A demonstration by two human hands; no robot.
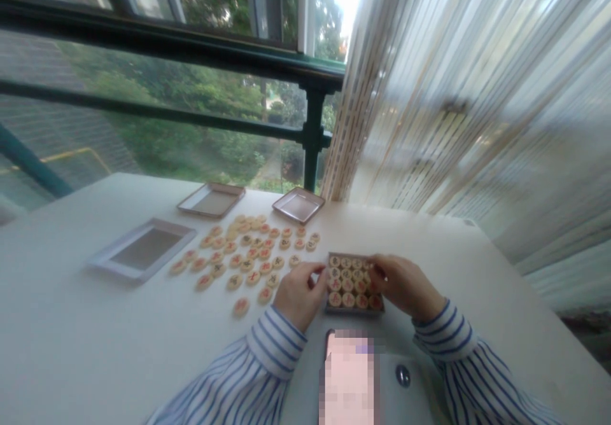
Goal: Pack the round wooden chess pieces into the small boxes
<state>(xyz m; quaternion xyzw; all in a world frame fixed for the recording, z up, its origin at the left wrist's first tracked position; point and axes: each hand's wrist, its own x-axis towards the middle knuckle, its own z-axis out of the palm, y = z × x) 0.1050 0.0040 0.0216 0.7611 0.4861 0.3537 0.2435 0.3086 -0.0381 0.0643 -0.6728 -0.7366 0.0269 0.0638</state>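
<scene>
A small square tray (354, 310) filled with round wooden chess pieces lies on the white table (86, 342) in front of me. My left hand (300, 292) rests against the tray's left edge, fingers curled in a pinch at the pieces. My right hand (401, 283) curls over the tray's right side, its fingertips on the pieces there. What either hand grips is too small to make out. Many loose round pieces (248, 253), marked in red or black, lie spread on the table left of the tray.
Two shallow square trays (211, 199) (298, 205) stand at the table's far side, and a white box lid (142, 249) lies at the left. A phone (348, 374) lies near me. A bead curtain (429, 94) hangs at the right, a window railing (312, 135) behind.
</scene>
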